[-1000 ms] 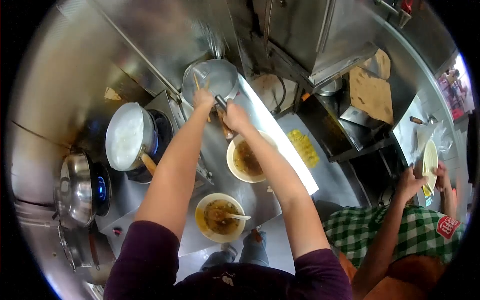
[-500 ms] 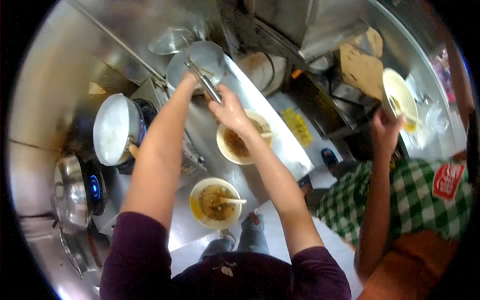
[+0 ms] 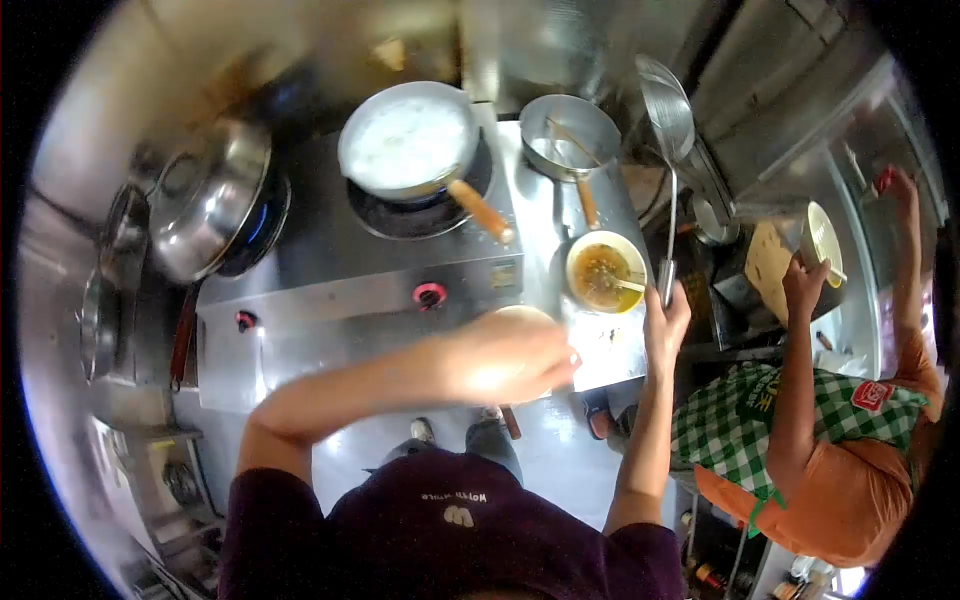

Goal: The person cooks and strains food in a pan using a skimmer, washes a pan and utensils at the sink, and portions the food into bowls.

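Observation:
My right hand (image 3: pixel 667 325) is wrapped around the metal grip of a long-handled strainer (image 3: pixel 668 105), whose mesh points up and away. My left hand (image 3: pixel 515 357) is smeared by motion above the counter's front, its fingers unclear. A pale rim, probably of a bowl, peeks out behind it; the rest is hidden. Just left of the right hand stands a bowl of brown broth (image 3: pixel 605 272) with a white spoon in it. Behind that bowl, a grey pan (image 3: pixel 570 138) with a wooden handle rests on the counter, a thin stick-like utensil inside.
A pan of white, frothy liquid (image 3: pixel 410 140) sits on a burner, its wooden handle facing me. Further left, a lidded steel pan (image 3: pixel 212 205) sits over a blue flame. At right, a co-worker in a checked apron (image 3: pixel 740 420) holds a pale bowl (image 3: pixel 822 245).
My view has swung left towards the stove. My left hand has come back from the grey pan to the counter's front. The strainer, still in my right hand, now stands clear of the pan.

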`<state>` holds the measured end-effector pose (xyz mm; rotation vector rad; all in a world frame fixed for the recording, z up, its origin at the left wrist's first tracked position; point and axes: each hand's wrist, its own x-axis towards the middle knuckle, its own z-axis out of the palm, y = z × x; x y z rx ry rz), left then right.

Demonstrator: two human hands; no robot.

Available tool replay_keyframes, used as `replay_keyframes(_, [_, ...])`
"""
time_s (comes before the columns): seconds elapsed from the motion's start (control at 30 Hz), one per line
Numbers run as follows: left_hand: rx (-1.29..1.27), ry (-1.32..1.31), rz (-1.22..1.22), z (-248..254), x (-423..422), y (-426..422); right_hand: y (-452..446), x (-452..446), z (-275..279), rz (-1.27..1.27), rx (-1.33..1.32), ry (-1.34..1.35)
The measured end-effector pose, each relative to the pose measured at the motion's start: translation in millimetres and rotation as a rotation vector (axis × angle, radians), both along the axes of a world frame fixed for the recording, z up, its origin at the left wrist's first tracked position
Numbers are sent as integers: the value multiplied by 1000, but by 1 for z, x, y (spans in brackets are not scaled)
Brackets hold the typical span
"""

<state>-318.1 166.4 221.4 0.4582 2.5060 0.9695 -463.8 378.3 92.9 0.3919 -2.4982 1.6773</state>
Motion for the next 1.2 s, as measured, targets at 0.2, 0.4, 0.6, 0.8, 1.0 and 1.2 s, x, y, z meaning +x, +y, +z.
replay_keyframes(0.2, [-6,191,760,-121,230,-94,-10,86,32,60,41,-98])
replay_keyframes(0.4, [206,-288,1048,-193,333,-127,-73,113,74,160,33,-137])
replay_keyframes(0.6, [-271,228,927,-217,154,-121,-102,116,97,320,4,-216])
replay_keyframes(0.8, [-668,98,808,-244,34,-106,-86,97,94,377,-28,-347])
replay_keyframes(1.0, [-365,65,1119,-249,42,-111,-111,28,72,401,406,54])
replay_keyframes(1.2, [-177,3,1141,-227,70,-112,-223,-29,80,435,818,391])
